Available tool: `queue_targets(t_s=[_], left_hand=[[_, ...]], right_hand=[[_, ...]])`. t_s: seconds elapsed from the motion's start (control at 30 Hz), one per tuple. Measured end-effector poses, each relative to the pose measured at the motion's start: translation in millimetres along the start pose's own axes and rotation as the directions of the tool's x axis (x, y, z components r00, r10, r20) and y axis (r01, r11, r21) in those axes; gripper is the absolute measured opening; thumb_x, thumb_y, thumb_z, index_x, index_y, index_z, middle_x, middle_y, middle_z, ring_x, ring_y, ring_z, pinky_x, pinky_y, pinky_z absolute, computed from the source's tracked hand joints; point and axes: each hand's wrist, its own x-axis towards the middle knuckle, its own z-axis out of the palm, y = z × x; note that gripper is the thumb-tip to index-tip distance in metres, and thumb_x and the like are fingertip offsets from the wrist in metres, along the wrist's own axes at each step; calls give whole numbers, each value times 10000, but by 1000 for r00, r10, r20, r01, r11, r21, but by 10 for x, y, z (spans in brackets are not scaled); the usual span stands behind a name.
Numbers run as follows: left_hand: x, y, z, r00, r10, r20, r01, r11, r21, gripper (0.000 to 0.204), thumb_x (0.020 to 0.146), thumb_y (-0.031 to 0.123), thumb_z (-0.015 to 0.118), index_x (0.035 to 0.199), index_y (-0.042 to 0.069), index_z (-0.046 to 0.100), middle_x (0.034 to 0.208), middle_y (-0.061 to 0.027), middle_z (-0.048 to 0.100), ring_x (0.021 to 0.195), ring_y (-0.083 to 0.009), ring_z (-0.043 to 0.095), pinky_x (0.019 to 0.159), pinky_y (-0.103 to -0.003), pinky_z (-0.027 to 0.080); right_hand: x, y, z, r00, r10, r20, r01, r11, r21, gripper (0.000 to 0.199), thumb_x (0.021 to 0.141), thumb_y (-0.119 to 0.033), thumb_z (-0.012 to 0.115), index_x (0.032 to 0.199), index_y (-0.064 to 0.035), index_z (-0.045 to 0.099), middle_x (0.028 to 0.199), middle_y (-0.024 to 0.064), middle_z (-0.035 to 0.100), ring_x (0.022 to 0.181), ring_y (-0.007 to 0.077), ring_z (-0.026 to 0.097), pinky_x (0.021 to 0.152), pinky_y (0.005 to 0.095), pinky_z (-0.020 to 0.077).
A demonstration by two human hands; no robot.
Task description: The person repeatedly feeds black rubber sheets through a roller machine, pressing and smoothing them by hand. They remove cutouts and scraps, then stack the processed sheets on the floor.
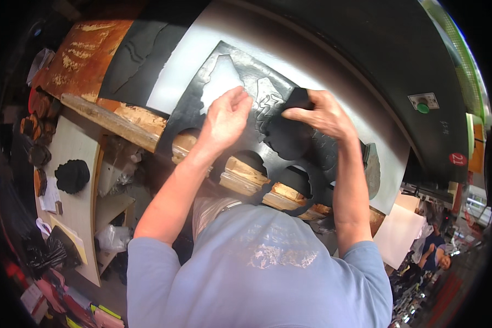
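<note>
We have both hands on a black sheet full of cut-out holes, which lies on the white plate of a big machine and overhangs its near wooden edge. Our left hand rests flat on the sheet beside a tree-shaped hole, fingers loosely together, gripping nothing. Our right hand, just to the right, pinches a black cut piece between thumb and fingers, right over the sheet. A second dark sheet lies on the plate further left. On the pale shelf at far left sits a black lump. Another person sits low on the right.
</note>
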Motion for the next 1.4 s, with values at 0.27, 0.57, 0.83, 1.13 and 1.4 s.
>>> queue_targets(t_s=[0.27,0.57,0.83,1.13,1.4], left_hand=[[235,52,41,994,-102,50,104,994,-37,619,1076,297,666,1531,-98,523,1205,-114,718,1056,-147,661,964,-283,547],[336,6,302,988,-145,59,156,917,-366,493,1019,229,782,1404,-23,603,1158,-22,672,882,-53,561,758,-200,466],[425,-63,305,954,114,279,81,793,-603,415,1069,208,701,1380,-25,555,1253,-126,692,1161,-160,632,1021,-322,504],[95,-14,73,984,35,-176,-90,945,-313,385,1067,171,704,1381,-45,646,1317,-117,687,1176,-192,679,1062,-327,541],[-342,136,538,904,-243,352,397,782,-481,583,1102,247,654,1529,-107,476,1511,-238,584,1369,-317,615,1189,-419,494]], right_hand=[[342,383,737,698,-458,-550,427,883,-194,421,828,-199,927,1117,32,727,991,169,722,818,288,684,735,386,553],[364,420,679,721,-429,-544,455,886,-95,534,804,-171,936,1286,-41,747,1288,153,685,1208,302,670,1040,401,547],[331,352,545,854,-310,-418,378,922,89,545,800,-254,951,1266,-49,756,1355,119,641,1301,261,603,1107,386,488],[-550,166,322,758,-189,-624,433,862,265,227,898,-58,867,1084,-14,745,984,67,758,846,166,730,779,318,598],[-1180,506,-449,934,76,-349,6,973,229,274,893,-199,897,996,-8,729,885,0,683,809,105,612,742,317,531]])
